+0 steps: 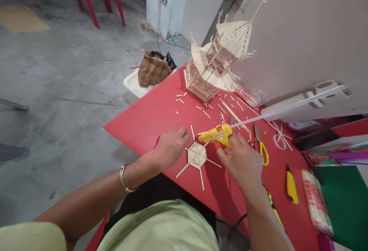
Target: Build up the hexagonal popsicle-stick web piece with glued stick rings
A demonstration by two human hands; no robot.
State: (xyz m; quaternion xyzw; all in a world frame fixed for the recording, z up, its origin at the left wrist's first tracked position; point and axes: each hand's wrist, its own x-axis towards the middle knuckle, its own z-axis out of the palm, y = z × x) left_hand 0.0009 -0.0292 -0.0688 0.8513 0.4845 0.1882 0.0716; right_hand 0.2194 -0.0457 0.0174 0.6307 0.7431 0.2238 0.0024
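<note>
My right hand (pixel 243 159) is wrapped round the handle of a yellow hot glue gun (pixel 220 136), with a long clear glue stick (pixel 250 118) sticking out of its back. The gun's nozzle points left, at the upper edge of a flat hexagonal web of wooden sticks (pixel 197 155). Thin spokes reach out from the web across the red tabletop (pixel 138 128). At the web's upper left, my left hand (pixel 172 147) has its fingers pressed together; what they pinch, if anything, is hidden.
A tiered stick pagoda (pixel 212 63) stands at the back, with cut stick pieces scattered before it. To the right lie scissors (pixel 261 147), a yellow cutter knife (pixel 291 186), a tape roll (pixel 279 142) and a pack of sticks (pixel 316 201). A plaid bag (pixel 153 71) sits beyond the table edge.
</note>
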